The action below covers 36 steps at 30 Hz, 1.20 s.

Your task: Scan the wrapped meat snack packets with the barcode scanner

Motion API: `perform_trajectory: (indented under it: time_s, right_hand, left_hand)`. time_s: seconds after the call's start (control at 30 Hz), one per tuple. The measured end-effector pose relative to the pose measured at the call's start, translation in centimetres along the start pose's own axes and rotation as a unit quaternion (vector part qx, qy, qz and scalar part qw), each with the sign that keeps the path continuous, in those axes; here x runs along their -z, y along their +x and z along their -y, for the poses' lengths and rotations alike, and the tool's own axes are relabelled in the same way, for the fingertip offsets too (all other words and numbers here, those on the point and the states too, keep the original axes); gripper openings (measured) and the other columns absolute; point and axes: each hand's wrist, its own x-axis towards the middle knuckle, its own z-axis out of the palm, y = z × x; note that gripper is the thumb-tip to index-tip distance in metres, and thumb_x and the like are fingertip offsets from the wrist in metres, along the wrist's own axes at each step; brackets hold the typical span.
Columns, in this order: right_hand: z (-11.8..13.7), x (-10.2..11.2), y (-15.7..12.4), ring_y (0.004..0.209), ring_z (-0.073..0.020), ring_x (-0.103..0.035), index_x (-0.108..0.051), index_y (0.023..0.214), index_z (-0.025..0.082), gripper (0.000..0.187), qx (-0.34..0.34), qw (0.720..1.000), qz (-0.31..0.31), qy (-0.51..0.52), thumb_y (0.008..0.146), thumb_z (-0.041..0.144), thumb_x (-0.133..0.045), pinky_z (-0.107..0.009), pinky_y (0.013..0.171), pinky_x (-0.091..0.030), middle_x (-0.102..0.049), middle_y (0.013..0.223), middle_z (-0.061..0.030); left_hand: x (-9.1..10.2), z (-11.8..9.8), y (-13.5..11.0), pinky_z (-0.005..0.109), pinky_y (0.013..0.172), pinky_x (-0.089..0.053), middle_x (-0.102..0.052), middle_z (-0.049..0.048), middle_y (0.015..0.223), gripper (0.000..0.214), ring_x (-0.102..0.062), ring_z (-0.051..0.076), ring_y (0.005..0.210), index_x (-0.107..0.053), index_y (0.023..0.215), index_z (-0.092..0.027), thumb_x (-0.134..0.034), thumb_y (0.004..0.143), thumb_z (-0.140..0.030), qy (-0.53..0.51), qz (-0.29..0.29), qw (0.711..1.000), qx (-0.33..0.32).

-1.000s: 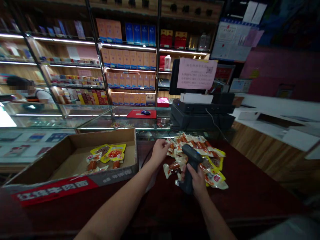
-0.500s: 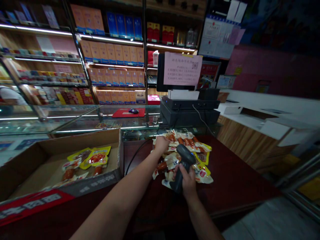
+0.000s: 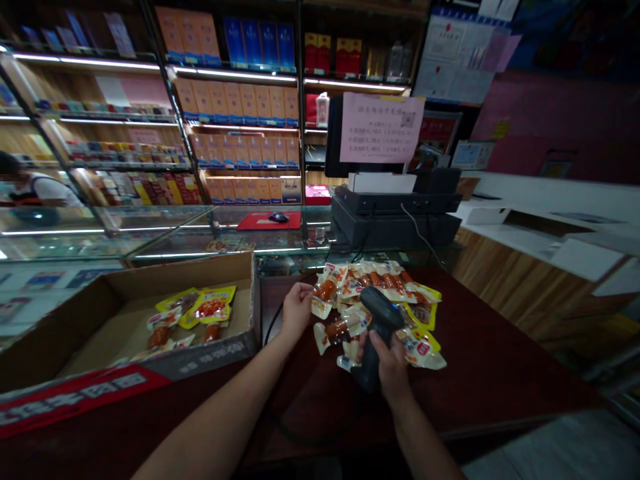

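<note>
My right hand [image 3: 393,367] grips a dark handheld barcode scanner [image 3: 381,307] by its handle. The scanner's head tilts up over a pile of vacuum-packed sausages [image 3: 383,277] on the dark red table. My left hand [image 3: 299,308] is at the left edge of the pile, its fingers loosely bent and a little apart. Its fingertips are close beside one sausage pack [image 3: 326,291]; whether they touch it I cannot tell. Another sausage pack [image 3: 337,330] lies in front, partly behind the scanner. Yellow-edged snack packs [image 3: 424,315] show at the pile's right.
A shallow cardboard box [image 3: 250,300] on the left holds several packs, including a yellow snack bag [image 3: 210,307]. A black cable [image 3: 273,320] curves across the table. Behind are a glass counter, a mouse [image 3: 278,217] and a monitor [image 3: 336,137]. A person [image 3: 45,190] is at far left.
My left hand has drawn back leftward from the pile, uncovering the sausage pack at its edge. My right hand still holds the scanner over the pile. The view has turned slightly left.
</note>
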Motion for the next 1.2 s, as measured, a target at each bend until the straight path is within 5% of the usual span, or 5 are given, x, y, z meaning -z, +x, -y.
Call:
perform_trajectory:
  time_s: [0.33,0.53,0.63,0.83,1.2]
  right_hand:
    - [-0.2,0.2,-0.1,0.041,-0.0132,-0.055,-0.056,0.086,0.020,0.026,-0.008,0.999,0.051,0.014,0.072,0.039,-0.066,-0.025,0.039,-0.046,-0.060,0.057,0.0037]
    - [-0.1,0.0,-0.4,0.041,-0.0121,-0.054,-0.054,0.077,0.019,0.026,-0.024,0.997,0.073,0.017,0.071,0.041,-0.067,-0.024,0.039,-0.046,-0.061,0.058,0.0021]
    - [0.0,-0.1,-0.5,0.041,-0.0119,-0.053,-0.055,0.079,0.019,0.027,-0.023,0.997,0.076,0.021,0.071,0.041,-0.067,-0.024,0.039,-0.046,-0.061,0.058,0.0023]
    - [0.0,-0.2,-0.4,0.040,-0.0115,-0.052,-0.055,0.075,0.018,0.029,-0.033,0.997,0.075,0.012,0.069,0.043,-0.068,-0.023,0.038,-0.044,-0.059,0.055,0.0024]
    - [-0.3,0.0,-0.1,0.039,-0.0124,-0.052,-0.057,0.072,0.018,0.028,-0.027,0.999,0.031,-0.011,0.069,0.044,-0.067,-0.024,0.039,-0.045,-0.059,0.053,0.0026]
  left_hand:
    - [0.5,0.2,0.2,0.016,0.049,-0.041,-0.060,0.0003,0.068,0.021,-0.054,0.006,0.053,-0.057,0.083,-0.011,-0.067,0.064,-0.012,-0.266,0.005,0.951,0.158]
    - [1.3,-1.1,0.2,0.007,0.032,-0.021,-0.044,-0.0013,0.063,0.017,-0.036,0.000,0.038,-0.050,0.085,-0.010,-0.036,0.084,-0.002,-0.451,0.126,0.772,0.430]
    - [1.5,-1.3,0.1,0.007,0.031,-0.019,-0.040,-0.0028,0.062,0.020,-0.032,-0.001,0.035,-0.048,0.088,-0.011,-0.029,0.087,-0.004,-0.467,0.134,0.727,0.486]
    - [1.7,-1.6,0.1,0.008,0.029,-0.019,-0.038,-0.0046,0.059,0.021,-0.034,0.001,0.033,-0.048,0.097,-0.010,-0.031,0.087,-0.005,-0.475,0.161,0.694,0.516]
    - [2.1,-1.8,0.1,0.007,0.029,-0.019,-0.037,-0.0051,0.057,0.025,-0.032,0.001,0.033,-0.048,0.107,-0.010,-0.032,0.088,-0.009,-0.461,0.196,0.686,0.527]
